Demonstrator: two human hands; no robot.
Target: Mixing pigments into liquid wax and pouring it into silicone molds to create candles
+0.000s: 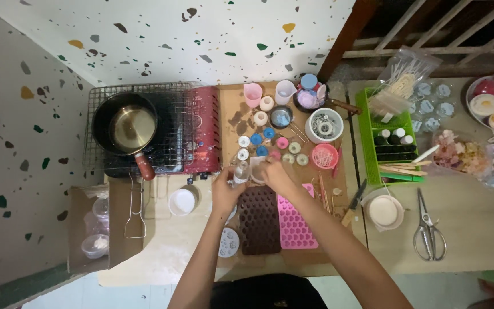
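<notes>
Small clear bottle (240, 171) sits upright in the left hand (226, 191), fingers wrapped around it, above the brown mould (259, 220). The right hand (275, 174) pinches something small beside it; what, I cannot tell. A pink mould (295, 223) lies alongside on the pale tabletop (470, 229). A pan (126, 127) rests on the red stove (201, 129) against a speckled terrazzo wall (161, 34)

The small clear item (241, 171) just beside the brown mould (259, 220) is too blurred to identify, half covered by the left hand (226, 191); the right hand (275, 174) hides what it pinches.
</notes>
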